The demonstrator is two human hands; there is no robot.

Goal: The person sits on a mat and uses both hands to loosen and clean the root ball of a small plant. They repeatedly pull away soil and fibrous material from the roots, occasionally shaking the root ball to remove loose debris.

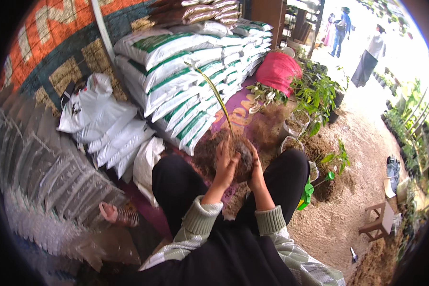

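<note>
Between my knees I hold a round, brown root ball point(242, 157) with both hands. My left hand point(226, 162) presses against its left side, fingers pointing up and away from me. On the opposite side, my right hand point(256, 166) cups it. A long, narrow green-yellow leaf point(216, 93) rises from the ball and leans up to the left. The underside of the ball is partly hidden by my hands. Dark loose soil point(205, 153) lies on the ground just beyond and left of it.
Stacked white-and-green sacks point(186, 78) stand ahead. White bags point(111, 125) lie at left, near piled black plastic point(50, 168). Potted leafy plants point(316, 96), a red sack point(279, 71), a green tool point(306, 193), a small stool point(378, 220) and scissors point(354, 255) are at right. Several people stand farther off.
</note>
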